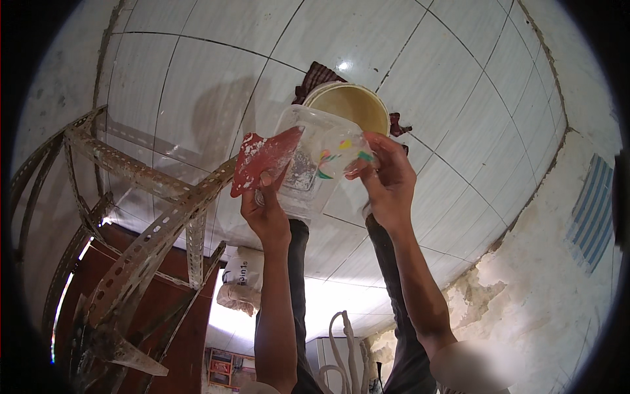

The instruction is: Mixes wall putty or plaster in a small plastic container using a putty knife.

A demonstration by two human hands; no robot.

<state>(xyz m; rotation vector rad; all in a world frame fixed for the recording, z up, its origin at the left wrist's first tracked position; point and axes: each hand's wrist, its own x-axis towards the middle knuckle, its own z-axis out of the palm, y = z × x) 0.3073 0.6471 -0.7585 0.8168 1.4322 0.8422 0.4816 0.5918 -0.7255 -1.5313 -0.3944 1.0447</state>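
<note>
My left hand (266, 215) pinches a dark red flat piece (262, 164), pointed at one end and spotted with white residue. It looks like a plastic putty spreader. My right hand (392, 180) grips a clear plastic cup (340, 156) with green, yellow and red print, tilted so its far end faces the red piece. Behind and below both hands is a clear rectangular plastic tub (299, 121) with white residue inside. What bears the tub is hidden. A cream bucket (354, 105) stands just beyond it, partly covered by the tub.
A dark striped cloth (317, 77) lies on the tiled floor (216, 72) behind the bucket. A rusty perforated metal frame (144, 171) rises close on the left. A white sack (244, 269) sits near my left leg. Peeling walls (499, 302) border the right side.
</note>
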